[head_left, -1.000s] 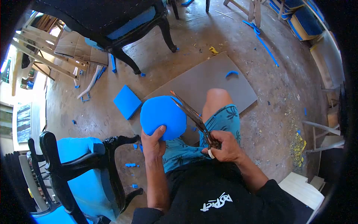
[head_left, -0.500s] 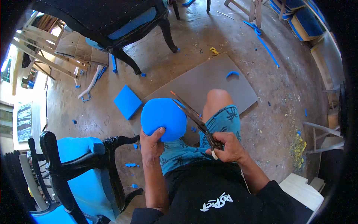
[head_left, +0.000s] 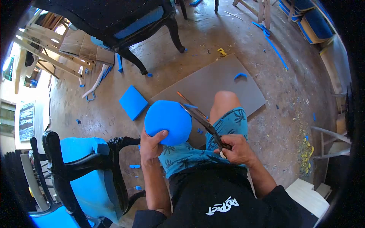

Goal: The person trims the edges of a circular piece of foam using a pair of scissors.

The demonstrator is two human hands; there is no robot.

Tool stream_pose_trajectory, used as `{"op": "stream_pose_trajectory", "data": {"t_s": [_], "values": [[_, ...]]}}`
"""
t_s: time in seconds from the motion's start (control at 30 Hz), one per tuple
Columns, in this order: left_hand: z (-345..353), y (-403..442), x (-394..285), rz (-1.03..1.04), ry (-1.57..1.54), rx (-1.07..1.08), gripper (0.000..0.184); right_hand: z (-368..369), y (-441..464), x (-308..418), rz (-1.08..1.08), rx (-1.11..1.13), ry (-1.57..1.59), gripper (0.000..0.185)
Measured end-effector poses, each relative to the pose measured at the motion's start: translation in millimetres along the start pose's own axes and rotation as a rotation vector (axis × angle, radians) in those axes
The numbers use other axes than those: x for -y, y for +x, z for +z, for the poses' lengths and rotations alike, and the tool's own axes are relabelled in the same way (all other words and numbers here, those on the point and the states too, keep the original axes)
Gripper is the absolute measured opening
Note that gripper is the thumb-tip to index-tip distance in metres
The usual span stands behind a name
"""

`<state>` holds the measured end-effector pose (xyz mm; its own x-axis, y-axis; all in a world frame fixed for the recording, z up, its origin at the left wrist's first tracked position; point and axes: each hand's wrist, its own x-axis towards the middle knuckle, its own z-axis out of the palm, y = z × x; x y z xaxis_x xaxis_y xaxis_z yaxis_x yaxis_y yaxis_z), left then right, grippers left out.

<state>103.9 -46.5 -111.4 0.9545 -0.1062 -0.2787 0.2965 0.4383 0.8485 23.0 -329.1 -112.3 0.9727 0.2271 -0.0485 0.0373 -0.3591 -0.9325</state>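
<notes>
Nearby — black chair (head_left: 91, 186), blue block (head_left: 133, 102), board (head_left: 216, 78) behind knee (head_left: 227, 100) — scissors (head_left: 210, 129) by disc (head_left: 168, 121)

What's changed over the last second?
The left hand and foam disc have dipped slightly in view; the right hand and scissors have moved a little to the right. A thin blue sliver now shows beside the disc, at the scissors. Nothing was newly grasped or let go. The foam square stayed put on the floor.
</notes>
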Motion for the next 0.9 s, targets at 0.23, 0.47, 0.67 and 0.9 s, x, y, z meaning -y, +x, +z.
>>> {"op": "stream_pose_trajectory", "data": {"t_s": [0.23,0.47,0.67,0.9], "values": [[-4,2,-3,0.047,-0.001,-0.001,0.069,1,-3,3,0.134,0.009,0.04,0.015],[-20,8,2,0.074,0.034,-0.22,0.062,17,1,-23,0.192,-0.047,0.174,0.023],[-17,2,-15,0.114,-0.001,-0.266,0.051,22,1,-24,0.326,-0.056,0.439,0.013],[-38,11,-9,0.226,-0.001,-0.363,0.046,27,-2,-31,0.329,0.022,0.397,0.013]]}}
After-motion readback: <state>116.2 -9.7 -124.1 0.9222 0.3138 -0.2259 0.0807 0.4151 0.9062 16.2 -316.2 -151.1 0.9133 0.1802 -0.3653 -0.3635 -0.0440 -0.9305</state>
